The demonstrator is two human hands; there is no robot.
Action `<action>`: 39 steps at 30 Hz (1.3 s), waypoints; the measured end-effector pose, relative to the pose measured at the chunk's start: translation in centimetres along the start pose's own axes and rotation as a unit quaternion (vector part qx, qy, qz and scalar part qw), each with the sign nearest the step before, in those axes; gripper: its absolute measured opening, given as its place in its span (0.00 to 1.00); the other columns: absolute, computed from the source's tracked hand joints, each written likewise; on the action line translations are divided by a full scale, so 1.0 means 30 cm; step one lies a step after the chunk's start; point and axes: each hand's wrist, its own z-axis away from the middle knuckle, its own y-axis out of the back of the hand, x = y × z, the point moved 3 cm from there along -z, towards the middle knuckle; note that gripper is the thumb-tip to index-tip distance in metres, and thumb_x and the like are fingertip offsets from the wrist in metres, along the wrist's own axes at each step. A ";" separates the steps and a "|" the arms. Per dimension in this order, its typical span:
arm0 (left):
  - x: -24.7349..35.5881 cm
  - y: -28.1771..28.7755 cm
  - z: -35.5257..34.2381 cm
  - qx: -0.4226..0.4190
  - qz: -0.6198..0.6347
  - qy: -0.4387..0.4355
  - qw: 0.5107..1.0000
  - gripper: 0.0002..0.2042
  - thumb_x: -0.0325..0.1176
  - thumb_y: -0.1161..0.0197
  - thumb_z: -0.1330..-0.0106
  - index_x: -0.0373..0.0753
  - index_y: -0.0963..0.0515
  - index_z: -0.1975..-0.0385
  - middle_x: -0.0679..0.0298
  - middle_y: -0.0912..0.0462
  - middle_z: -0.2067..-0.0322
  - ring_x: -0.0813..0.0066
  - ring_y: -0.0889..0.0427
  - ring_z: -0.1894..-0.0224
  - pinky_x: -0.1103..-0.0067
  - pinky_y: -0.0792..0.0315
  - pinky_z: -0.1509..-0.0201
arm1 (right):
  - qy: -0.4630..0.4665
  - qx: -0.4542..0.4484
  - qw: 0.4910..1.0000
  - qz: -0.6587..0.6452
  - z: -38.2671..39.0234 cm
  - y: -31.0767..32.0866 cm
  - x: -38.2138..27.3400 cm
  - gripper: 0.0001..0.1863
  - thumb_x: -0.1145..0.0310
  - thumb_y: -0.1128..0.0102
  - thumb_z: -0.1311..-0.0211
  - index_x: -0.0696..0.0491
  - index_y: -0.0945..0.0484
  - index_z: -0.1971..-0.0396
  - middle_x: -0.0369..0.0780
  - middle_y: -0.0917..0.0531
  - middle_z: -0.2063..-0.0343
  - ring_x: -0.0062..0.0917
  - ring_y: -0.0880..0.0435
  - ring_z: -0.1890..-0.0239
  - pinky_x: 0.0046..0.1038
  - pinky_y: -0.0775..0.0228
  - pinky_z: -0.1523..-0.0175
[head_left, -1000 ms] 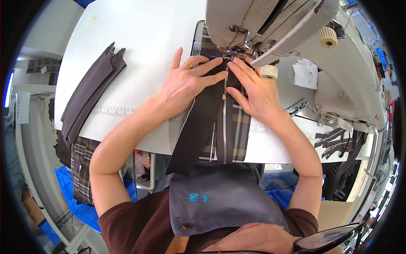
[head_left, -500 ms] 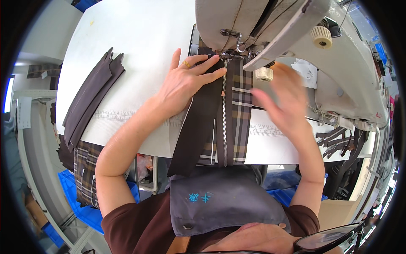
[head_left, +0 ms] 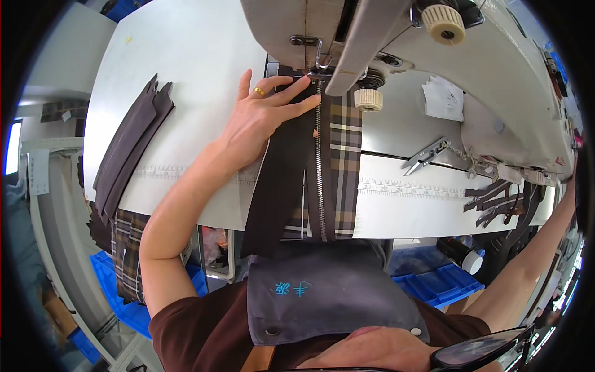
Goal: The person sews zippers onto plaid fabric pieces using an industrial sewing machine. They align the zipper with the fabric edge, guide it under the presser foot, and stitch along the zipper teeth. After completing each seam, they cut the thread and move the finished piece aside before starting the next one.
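Note:
My left hand [head_left: 266, 111] lies with fingers stretched out on a dark fabric strip [head_left: 273, 186], its fingertips close to the presser foot [head_left: 317, 75] of a sewing machine [head_left: 520, 80]. Beside the fingertips runs a metal-toothed zipper [head_left: 320, 173] on dark tape, over plaid cloth [head_left: 345, 161] in brown, black and white. The upper ends of these layers go under the machine head. My right arm [head_left: 527, 266] reaches out to the far right, past the machine's end; its hand is lost at the dark rim.
Metal thread snips [head_left: 426, 155] and a white paper piece [head_left: 443, 98] lie right of the cloth. Several zippers [head_left: 496, 201] rest farther right. Folded dark fabric pieces [head_left: 133, 142] lie at left. Blue bins [head_left: 434, 285] and a black bottle with white cap [head_left: 462, 255] are below the table.
My right hand has left the cloth's right side and swung out to the far right, uncovering the snips. My left hand keeps its place on the fabric; the whole view has shifted slightly.

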 end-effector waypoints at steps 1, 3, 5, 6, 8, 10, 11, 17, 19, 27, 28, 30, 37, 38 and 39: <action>0.000 -0.001 -0.001 0.005 -0.004 -0.003 1.000 0.36 0.13 0.46 0.56 0.53 0.28 0.44 0.64 0.31 0.40 0.60 0.34 0.39 0.46 0.56 0.34 | -0.010 0.003 1.000 -0.019 0.008 0.012 0.018 0.23 0.62 0.54 0.31 0.65 0.33 0.45 0.52 0.29 0.45 0.36 0.27 0.44 0.40 0.35 0.40; 0.002 -0.003 -0.002 0.016 -0.010 -0.009 1.000 0.36 0.13 0.46 0.55 0.53 0.28 0.43 0.64 0.31 0.40 0.60 0.34 0.39 0.46 0.56 0.34 | -0.024 0.011 0.999 -0.044 0.032 0.041 0.046 0.23 0.62 0.54 0.31 0.65 0.33 0.45 0.51 0.29 0.45 0.36 0.27 0.44 0.40 0.36 0.40; 0.005 0.000 0.000 0.014 -0.021 -0.012 1.000 0.35 0.13 0.46 0.55 0.53 0.28 0.43 0.64 0.30 0.40 0.60 0.34 0.39 0.46 0.56 0.34 | -0.036 0.020 0.997 -0.066 0.054 0.055 0.073 0.23 0.61 0.55 0.31 0.65 0.33 0.45 0.50 0.28 0.46 0.35 0.27 0.44 0.41 0.36 0.39; 0.006 0.001 0.000 0.015 -0.025 -0.013 0.999 0.35 0.13 0.46 0.55 0.53 0.28 0.43 0.65 0.30 0.40 0.60 0.33 0.39 0.46 0.56 0.34 | -0.041 0.022 0.996 -0.075 0.067 0.060 0.083 0.23 0.61 0.55 0.31 0.65 0.33 0.45 0.50 0.28 0.46 0.35 0.27 0.44 0.41 0.37 0.39; 0.007 0.000 -0.001 0.021 -0.020 -0.013 1.000 0.35 0.13 0.46 0.54 0.54 0.28 0.43 0.65 0.30 0.40 0.61 0.34 0.39 0.46 0.56 0.34 | -0.050 0.032 0.994 -0.092 0.098 0.067 0.108 0.24 0.61 0.55 0.31 0.64 0.32 0.46 0.49 0.28 0.46 0.35 0.27 0.44 0.41 0.37 0.38; 0.006 -0.001 -0.004 0.019 -0.018 -0.014 1.000 0.35 0.13 0.46 0.54 0.54 0.28 0.43 0.66 0.30 0.40 0.61 0.34 0.39 0.46 0.56 0.34 | -0.063 0.042 0.991 -0.109 0.145 0.080 0.138 0.24 0.60 0.55 0.31 0.64 0.32 0.46 0.48 0.27 0.46 0.34 0.27 0.44 0.42 0.38 0.38; 0.004 0.000 -0.003 0.015 -0.018 -0.014 1.000 0.35 0.13 0.46 0.54 0.54 0.28 0.43 0.66 0.31 0.40 0.61 0.34 0.39 0.46 0.56 0.34 | -0.071 0.048 0.990 -0.115 0.173 0.085 0.159 0.24 0.60 0.55 0.32 0.64 0.32 0.46 0.48 0.27 0.46 0.34 0.27 0.44 0.42 0.38 0.38; 0.002 0.001 0.001 0.006 0.004 -0.001 1.000 0.34 0.14 0.46 0.52 0.54 0.28 0.44 0.66 0.32 0.39 0.62 0.34 0.39 0.47 0.56 0.34 | -0.028 0.116 0.984 0.130 0.209 0.165 0.100 0.18 0.64 0.55 0.34 0.64 0.24 0.58 0.45 0.18 0.60 0.33 0.22 0.53 0.37 0.32 0.45; 0.006 0.010 0.010 0.013 -0.006 0.010 1.000 0.32 0.15 0.45 0.52 0.54 0.27 0.45 0.65 0.31 0.40 0.63 0.34 0.39 0.47 0.55 0.33 | 0.185 0.100 0.974 0.090 0.401 -0.047 -0.144 0.17 0.68 0.57 0.35 0.67 0.25 0.61 0.48 0.19 0.63 0.33 0.20 0.59 0.35 0.30 0.49; 0.004 -0.010 0.006 0.057 -0.007 -0.005 0.998 0.22 0.34 0.38 0.47 0.55 0.23 0.48 0.63 0.28 0.44 0.63 0.33 0.40 0.48 0.57 0.34 | 0.080 -0.666 0.739 0.069 1.321 -0.844 -0.234 0.23 0.62 0.48 0.36 0.56 0.32 0.43 0.49 0.28 0.44 0.38 0.32 0.39 0.31 0.43 0.36; -0.003 -0.011 0.011 0.054 -0.007 -0.004 0.999 0.22 0.33 0.39 0.46 0.55 0.23 0.48 0.64 0.28 0.44 0.63 0.32 0.40 0.48 0.57 0.34 | 0.027 -0.710 0.693 0.122 1.325 -0.911 -0.219 0.28 0.57 0.47 0.37 0.57 0.35 0.41 0.48 0.29 0.43 0.37 0.33 0.38 0.31 0.45 0.35; -0.007 -0.017 0.015 0.053 -0.007 -0.006 0.999 0.24 0.25 0.45 0.46 0.54 0.24 0.47 0.65 0.31 0.41 0.65 0.33 0.40 0.47 0.56 0.34 | -0.043 -0.762 0.615 0.199 1.320 -1.006 -0.202 0.36 0.49 0.45 0.41 0.56 0.38 0.38 0.47 0.32 0.41 0.37 0.36 0.37 0.33 0.47 0.34; -0.001 -0.024 0.000 0.040 0.007 0.001 0.999 0.31 0.14 0.52 0.50 0.52 0.25 0.47 0.66 0.32 0.40 0.65 0.34 0.40 0.46 0.56 0.35 | 0.018 -0.790 0.589 0.168 1.335 -1.114 -0.041 0.51 0.30 0.38 0.61 0.48 0.34 0.40 0.43 0.29 0.43 0.37 0.32 0.40 0.35 0.41 0.37; 0.000 -0.023 0.000 0.042 0.004 0.002 0.999 0.30 0.15 0.52 0.50 0.53 0.25 0.47 0.66 0.32 0.40 0.65 0.34 0.39 0.46 0.56 0.35 | 0.014 -0.790 0.592 0.163 1.335 -1.113 -0.039 0.48 0.31 0.38 0.59 0.48 0.32 0.41 0.44 0.27 0.44 0.37 0.30 0.42 0.34 0.39 0.39; 0.000 -0.020 0.001 0.042 0.001 0.001 0.999 0.30 0.16 0.51 0.50 0.53 0.25 0.47 0.66 0.32 0.40 0.65 0.34 0.39 0.46 0.56 0.35 | -0.004 -0.779 0.605 0.166 1.339 -1.105 -0.036 0.45 0.33 0.38 0.57 0.49 0.30 0.43 0.45 0.25 0.48 0.39 0.27 0.45 0.34 0.36 0.42</action>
